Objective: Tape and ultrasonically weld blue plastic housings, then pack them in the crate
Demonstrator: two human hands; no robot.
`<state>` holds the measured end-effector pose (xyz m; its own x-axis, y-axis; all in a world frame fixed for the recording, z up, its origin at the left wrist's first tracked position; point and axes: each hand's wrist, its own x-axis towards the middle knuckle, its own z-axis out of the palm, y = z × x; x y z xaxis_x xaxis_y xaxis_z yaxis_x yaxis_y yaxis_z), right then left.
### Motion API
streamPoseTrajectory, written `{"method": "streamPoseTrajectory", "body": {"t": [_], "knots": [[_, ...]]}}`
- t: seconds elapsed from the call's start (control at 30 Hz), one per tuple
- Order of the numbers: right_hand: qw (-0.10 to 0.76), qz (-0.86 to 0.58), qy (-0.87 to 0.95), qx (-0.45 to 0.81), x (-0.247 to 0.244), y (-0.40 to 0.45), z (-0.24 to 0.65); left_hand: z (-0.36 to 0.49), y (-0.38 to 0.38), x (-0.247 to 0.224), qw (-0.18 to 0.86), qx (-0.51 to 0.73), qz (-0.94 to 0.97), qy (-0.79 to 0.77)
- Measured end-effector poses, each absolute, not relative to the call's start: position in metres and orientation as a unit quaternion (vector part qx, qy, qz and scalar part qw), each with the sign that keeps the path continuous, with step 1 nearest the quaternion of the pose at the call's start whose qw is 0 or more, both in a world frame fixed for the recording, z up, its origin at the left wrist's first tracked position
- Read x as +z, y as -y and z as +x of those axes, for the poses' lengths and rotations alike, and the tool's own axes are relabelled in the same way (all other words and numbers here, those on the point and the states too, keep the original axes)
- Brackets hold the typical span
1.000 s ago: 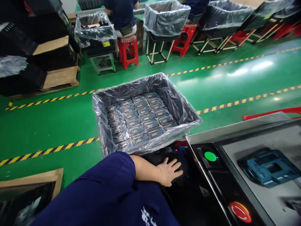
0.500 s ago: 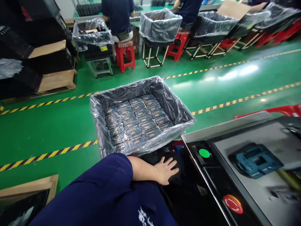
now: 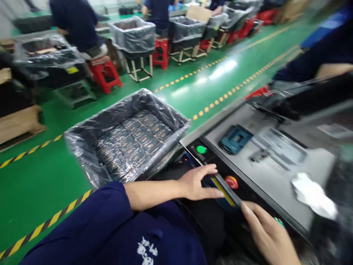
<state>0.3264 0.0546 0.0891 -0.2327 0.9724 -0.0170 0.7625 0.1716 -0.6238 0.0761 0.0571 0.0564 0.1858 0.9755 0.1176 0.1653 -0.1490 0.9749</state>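
Note:
Between my two hands is a dark flat part with a yellow strip [image 3: 224,192], just in front of the machine's edge. My left hand [image 3: 197,184] has its thumb and fingers around the part's left end. My right hand [image 3: 266,228] grips the opposite end, lower right. Left of my hands, a black bin [image 3: 79,151] lined with clear plastic holds rows of wrapped dark parts [image 3: 132,138]. A teal and black part [image 3: 236,139] lies on the grey machine top [image 3: 268,176].
The machine panel carries a green button [image 3: 201,149] and a red emergency knob [image 3: 231,182]. A white cloth [image 3: 314,195] and a clear tray [image 3: 284,145] lie on its top. People sit on red stools [image 3: 106,75] beside lined bins behind. Another person's arm [image 3: 333,70] is at the right.
The view has turned right. My left hand has moved from resting on my lap to holding the yellow-striped part. My right hand and this part have come into view.

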Motion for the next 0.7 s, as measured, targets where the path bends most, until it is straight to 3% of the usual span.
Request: {"method": "streamPoseTrajectory", "body": {"t": [0.07, 0.17, 0.27, 0.43, 0.7], "knots": [[0.198, -0.603, 0.665, 0.394, 0.085, -0.044, 0.316, 0.081, -0.060, 0.065, 0.529, 0.392, 0.575, -0.486], [0.273, -0.621, 0.583, 0.447, 0.080, -0.036, 0.307, 0.087, -0.064, 0.064, 0.628, 0.317, 0.501, -0.505], [0.288, -0.621, 0.573, 0.450, 0.076, -0.029, 0.305, 0.091, -0.062, 0.061, 0.665, 0.265, 0.471, -0.515], [0.260, -0.662, 0.581, 0.395, 0.070, -0.017, 0.312, 0.102, -0.054, 0.057, 0.699, 0.279, 0.452, -0.480], [0.259, -0.671, 0.609, 0.333, 0.065, -0.009, 0.317, 0.112, -0.052, 0.060, 0.545, 0.202, 0.604, -0.545]]}}
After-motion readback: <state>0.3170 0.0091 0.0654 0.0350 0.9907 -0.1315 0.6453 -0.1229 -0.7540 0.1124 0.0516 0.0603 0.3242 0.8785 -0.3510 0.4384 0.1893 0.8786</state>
